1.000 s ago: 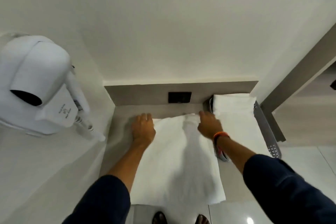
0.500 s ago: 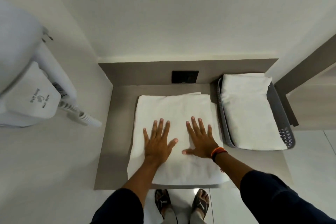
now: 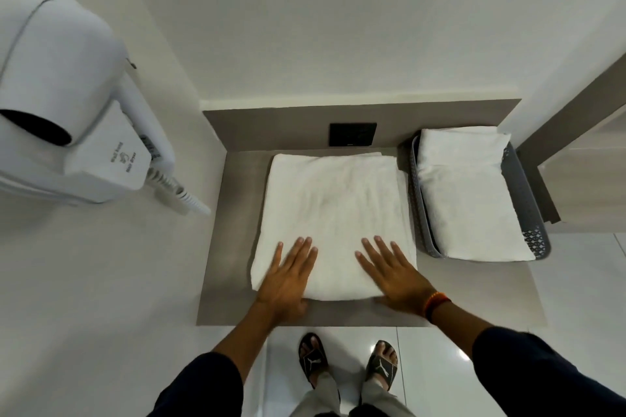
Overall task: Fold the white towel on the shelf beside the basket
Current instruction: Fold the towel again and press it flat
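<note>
The white towel (image 3: 333, 213) lies folded into a flat rectangle on the grey shelf (image 3: 230, 247), just left of the grey basket (image 3: 526, 200). My left hand (image 3: 288, 278) rests flat on the towel's near left corner, fingers spread. Flat on the near right corner lies my right hand (image 3: 393, 276), fingers apart, with an orange band on the wrist. Neither hand grips the cloth. The towel's near edge is a rounded fold close to the shelf's front edge.
The basket holds another folded white towel (image 3: 467, 193). A black wall socket (image 3: 353, 134) sits behind the towel. A white wall-mounted hair dryer (image 3: 64, 105) with a coiled cord hangs at the left. My feet in black sandals (image 3: 349, 362) stand on the white floor tiles.
The towel's far half was brought over the near half earlier. Since then both palms have slid across the folded towel toward its near edge and spread further apart.
</note>
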